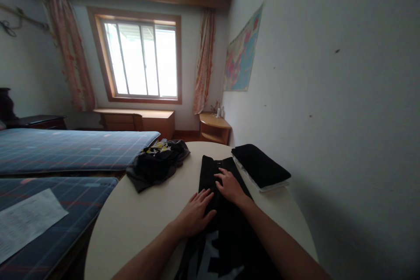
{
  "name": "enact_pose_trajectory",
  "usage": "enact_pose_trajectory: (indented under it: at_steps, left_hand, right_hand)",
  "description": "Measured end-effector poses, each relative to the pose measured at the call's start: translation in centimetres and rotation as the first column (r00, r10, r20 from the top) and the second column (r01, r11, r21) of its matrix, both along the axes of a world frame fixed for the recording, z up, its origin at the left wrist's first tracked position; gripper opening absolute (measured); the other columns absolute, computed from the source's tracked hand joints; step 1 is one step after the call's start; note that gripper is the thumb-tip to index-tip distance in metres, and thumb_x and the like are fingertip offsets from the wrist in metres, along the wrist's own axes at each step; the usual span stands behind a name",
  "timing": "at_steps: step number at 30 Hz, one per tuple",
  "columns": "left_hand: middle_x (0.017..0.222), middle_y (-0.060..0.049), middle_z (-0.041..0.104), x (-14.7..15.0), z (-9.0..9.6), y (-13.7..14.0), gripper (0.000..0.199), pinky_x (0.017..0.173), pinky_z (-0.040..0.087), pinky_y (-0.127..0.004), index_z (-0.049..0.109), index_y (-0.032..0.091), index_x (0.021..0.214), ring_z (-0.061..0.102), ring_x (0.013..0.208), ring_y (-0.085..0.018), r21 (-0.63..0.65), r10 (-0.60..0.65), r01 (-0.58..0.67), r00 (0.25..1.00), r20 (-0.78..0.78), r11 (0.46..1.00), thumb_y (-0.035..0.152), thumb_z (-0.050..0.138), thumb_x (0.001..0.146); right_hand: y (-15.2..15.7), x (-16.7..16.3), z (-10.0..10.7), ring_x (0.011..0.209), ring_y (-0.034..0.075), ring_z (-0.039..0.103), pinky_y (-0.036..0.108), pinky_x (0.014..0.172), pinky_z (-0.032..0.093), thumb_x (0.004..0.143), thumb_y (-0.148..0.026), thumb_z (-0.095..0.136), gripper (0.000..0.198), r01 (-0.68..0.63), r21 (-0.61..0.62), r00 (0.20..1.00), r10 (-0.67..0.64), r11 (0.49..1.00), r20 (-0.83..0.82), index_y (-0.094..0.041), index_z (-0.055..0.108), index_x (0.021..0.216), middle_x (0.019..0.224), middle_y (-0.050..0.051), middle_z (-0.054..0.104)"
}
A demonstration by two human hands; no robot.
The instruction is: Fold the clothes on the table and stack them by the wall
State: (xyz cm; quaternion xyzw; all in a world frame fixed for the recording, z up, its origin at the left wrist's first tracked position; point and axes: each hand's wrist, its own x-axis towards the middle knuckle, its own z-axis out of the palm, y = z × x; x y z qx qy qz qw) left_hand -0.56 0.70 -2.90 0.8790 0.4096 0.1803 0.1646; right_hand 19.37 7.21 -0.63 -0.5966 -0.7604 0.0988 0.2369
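A black garment (pixel 229 223) with a pale grey print near its lower end lies lengthwise on the round cream table (pixel 131 227). Resting flat on its left side, my left hand (pixel 196 212) has its fingers stretched out. My right hand (pixel 229 185) lies a little farther up the cloth, fingers spread, close to a small light mark near the top edge. Neither hand grips anything. What kind of garment it is, I cannot tell. Right of it sits a folded stack (pixel 260 166), black on top with white beneath. A crumpled dark garment with yellow and white patches (pixel 157 162) lies at the table's far left.
White wall (pixel 344 148) runs close along the table's right side. On the left are plaid mattresses (pixel 82 148), one with a printed sheet of paper (pixel 31 221). Beyond stand a low wooden desk (pixel 157 116) under the window and a corner shelf (pixel 215 124).
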Motion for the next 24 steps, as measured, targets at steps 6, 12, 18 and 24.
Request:
enact_pose_trajectory:
  at_steps: [6,12,18,24]
  left_hand:
    - [0.155,-0.009,0.037,-0.2,-0.3,0.4,0.059,0.120,0.017,-0.051,0.045,0.024,0.144,0.028,0.146,-0.028,0.051,0.047,-0.044,0.997,-0.069,0.998,0.054,0.046,0.092]
    - [0.151,-0.012,0.044,-0.9,-0.5,2.0,0.050,0.119,0.022,-0.047,0.051,0.019,0.137,0.039,0.140,-0.026,0.069,0.165,-0.163,0.986,-0.023,0.984,0.042,0.047,0.093]
    - [0.123,-0.012,0.064,-2.6,0.8,2.3,0.035,0.103,0.042,-0.038,0.061,0.017,0.120,0.059,0.114,-0.025,0.101,0.306,-0.320,0.943,0.128,0.942,0.035,0.047,0.093]
    - [0.114,-0.008,0.065,-3.4,2.0,1.3,0.034,0.092,0.045,-0.034,0.061,0.021,0.113,0.061,0.107,-0.025,0.022,0.376,-0.381,0.919,0.116,0.924,0.043,0.053,0.089]
  right_hand:
    - [-3.4,0.4,-1.5,0.145,0.033,0.024,0.051,0.115,0.020,0.097,-0.055,0.033,0.059,-0.004,-0.220,0.972,0.055,0.976,0.227,-0.027,0.042,0.148,0.157,0.010,0.034]
    - [-2.0,-1.0,-2.3,0.150,0.031,0.008,0.052,0.118,0.008,0.098,-0.057,0.024,0.064,-0.006,-0.261,0.959,0.080,0.965,0.271,-0.027,0.025,0.155,0.163,0.007,0.016]
    - [2.9,-2.4,-2.5,0.149,0.030,0.011,0.052,0.118,0.006,0.098,-0.054,0.029,0.062,0.037,-0.229,0.971,0.019,0.973,0.238,-0.027,0.028,0.154,0.162,0.007,0.021]
    - [6.2,-3.0,-2.2,0.148,0.028,0.016,0.056,0.116,-0.002,0.099,-0.049,0.035,0.053,0.135,-0.086,0.968,-0.113,0.987,0.223,-0.029,0.040,0.148,0.159,0.007,0.030]
